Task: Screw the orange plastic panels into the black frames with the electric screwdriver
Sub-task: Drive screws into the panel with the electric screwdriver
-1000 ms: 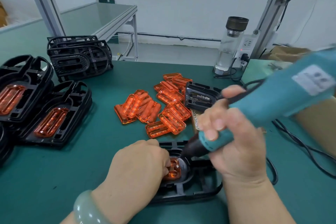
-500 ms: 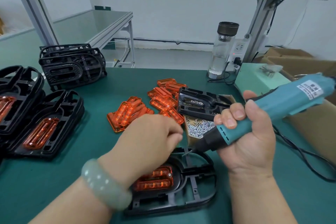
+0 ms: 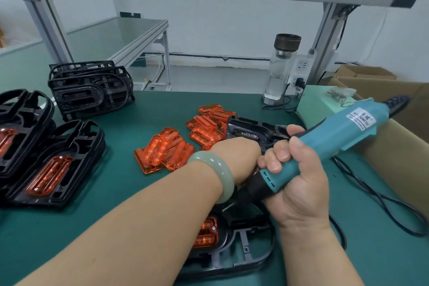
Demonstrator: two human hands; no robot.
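Observation:
A black frame (image 3: 246,253) lies at the near edge of the green mat with an orange panel (image 3: 206,232) seated in it, partly under my left forearm. My right hand (image 3: 299,183) grips the teal electric screwdriver (image 3: 325,141). Its black nose points down-left above the frame, and the bit tip is hidden. My left hand (image 3: 239,153), with a pale green bangle on the wrist, reaches forward past the frame. Its fingers are hidden behind my right hand and the screwdriver. Loose orange panels (image 3: 167,153) lie just left of it.
Frames with fitted orange panels (image 3: 58,165) are stacked at the left, and empty black frames (image 3: 88,88) behind them. Another black frame (image 3: 253,132) lies behind my hands. A glass bottle (image 3: 282,69), a pale green box (image 3: 320,104), cardboard boxes (image 3: 394,146) and a black cable (image 3: 383,199) fill the right.
My left hand left the orange panel in the frame and moved forward and right, behind the screwdriver. The screwdriver lifted off the panel and now hangs above the frame.

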